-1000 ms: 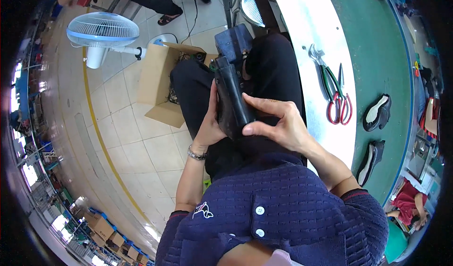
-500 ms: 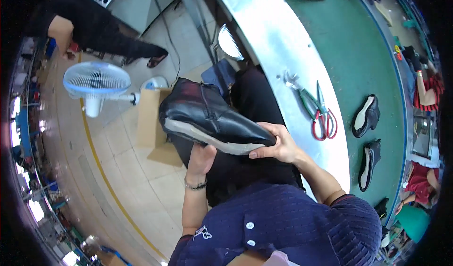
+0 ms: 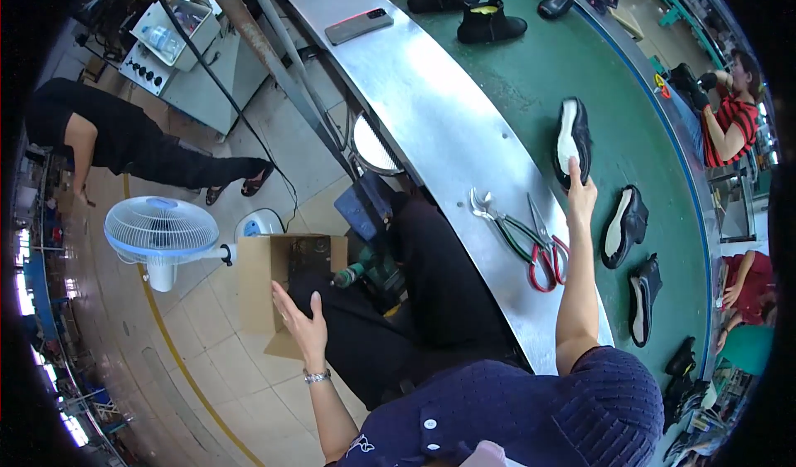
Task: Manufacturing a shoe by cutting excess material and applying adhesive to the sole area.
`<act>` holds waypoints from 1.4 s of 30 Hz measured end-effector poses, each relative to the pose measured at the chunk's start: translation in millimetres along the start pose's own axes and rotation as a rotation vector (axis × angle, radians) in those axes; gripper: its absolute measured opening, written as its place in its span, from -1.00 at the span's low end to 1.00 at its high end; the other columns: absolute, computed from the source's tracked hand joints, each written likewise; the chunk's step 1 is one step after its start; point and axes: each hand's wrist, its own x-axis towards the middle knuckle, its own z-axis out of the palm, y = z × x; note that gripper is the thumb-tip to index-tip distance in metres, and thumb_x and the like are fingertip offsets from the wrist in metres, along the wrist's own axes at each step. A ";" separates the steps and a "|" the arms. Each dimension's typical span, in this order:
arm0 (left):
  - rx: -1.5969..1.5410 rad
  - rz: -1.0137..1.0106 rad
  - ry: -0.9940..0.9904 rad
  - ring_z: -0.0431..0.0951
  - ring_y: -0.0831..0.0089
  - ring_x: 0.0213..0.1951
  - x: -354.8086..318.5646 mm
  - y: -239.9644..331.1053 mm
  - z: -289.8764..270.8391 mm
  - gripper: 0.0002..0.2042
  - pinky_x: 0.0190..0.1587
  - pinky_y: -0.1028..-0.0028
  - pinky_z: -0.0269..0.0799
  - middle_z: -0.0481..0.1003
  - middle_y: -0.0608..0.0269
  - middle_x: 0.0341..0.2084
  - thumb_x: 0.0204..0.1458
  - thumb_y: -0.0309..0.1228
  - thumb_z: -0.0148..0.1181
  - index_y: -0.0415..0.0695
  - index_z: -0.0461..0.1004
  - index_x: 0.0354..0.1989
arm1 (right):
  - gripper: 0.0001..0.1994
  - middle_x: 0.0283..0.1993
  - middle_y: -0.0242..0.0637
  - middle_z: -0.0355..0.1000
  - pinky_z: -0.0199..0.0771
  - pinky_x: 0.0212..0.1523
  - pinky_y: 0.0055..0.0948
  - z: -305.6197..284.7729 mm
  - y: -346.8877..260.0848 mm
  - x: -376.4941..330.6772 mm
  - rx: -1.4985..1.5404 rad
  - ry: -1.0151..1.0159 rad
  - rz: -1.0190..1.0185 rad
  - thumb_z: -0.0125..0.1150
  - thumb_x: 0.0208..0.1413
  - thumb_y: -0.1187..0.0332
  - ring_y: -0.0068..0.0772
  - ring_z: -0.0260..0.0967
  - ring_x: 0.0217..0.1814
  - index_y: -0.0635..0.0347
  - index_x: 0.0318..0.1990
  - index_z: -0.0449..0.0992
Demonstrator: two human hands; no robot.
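My right hand point(image 3: 582, 193) reaches out over the green surface point(image 3: 518, 82). Its fingers are closed on one end of a black boot point(image 3: 583, 129), which lies on its side with the pale sole showing. Nearer me on that surface are two similar black boots, one upper point(image 3: 636, 215) and one lower point(image 3: 652, 283), also with pale soles. My left hand point(image 3: 307, 328) holds nothing, its fingers spread, just in front of an open cardboard box point(image 3: 255, 285). Beside my right forearm lie green-handled pliers point(image 3: 502, 227) and red-handled scissors point(image 3: 546, 251).
The tools and a phone point(image 3: 361, 26) lie on a metal ledge point(image 3: 448, 94). More black boots point(image 3: 491, 24) stand at the far end. A fan point(image 3: 162, 231) stands left, near another person point(image 3: 141, 140). A person in red stripes point(image 3: 730, 123) sits across the line.
The boot that both hands held over my lap is now at the green surface in my right hand. My left hand has let go and moved left. The whole view has shifted.
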 end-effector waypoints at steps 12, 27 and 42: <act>0.206 -0.096 0.027 -0.01 -0.06 0.40 12.9 1.6 32.5 -0.32 0.34 -0.01 -0.07 0.03 -0.16 0.37 0.23 -0.04 -0.01 -0.06 -0.03 0.44 | -0.56 0.23 -0.07 0.32 0.34 0.20 -0.23 183.0 -109.8 112.5 -0.304 -0.373 -0.697 0.18 0.13 0.31 -0.02 0.26 0.28 0.20 0.17 0.38; 0.001 -0.020 0.098 0.05 -0.07 0.36 11.9 -0.1 40.4 -0.28 0.36 0.10 -0.03 0.08 -0.20 0.34 0.17 -0.09 0.11 -0.24 0.01 0.39 | -0.68 -0.41 -0.35 0.52 0.45 -0.33 -0.55 171.4 -139.4 195.0 0.101 -0.271 -0.542 0.30 0.10 0.17 -0.60 0.45 -0.43 0.30 -0.22 0.58; -1.106 0.398 -0.901 0.04 0.34 0.41 -10.2 190.0 -20.6 0.11 0.37 0.38 0.00 -0.07 0.11 0.44 -0.26 -0.45 0.54 -0.12 -0.15 0.46 | -0.76 -0.64 -0.61 0.28 -0.03 -0.64 -0.72 27.0 -208.4 -162.1 0.353 -1.220 -0.432 0.32 0.12 0.25 -0.84 0.10 -0.66 0.17 -0.50 0.52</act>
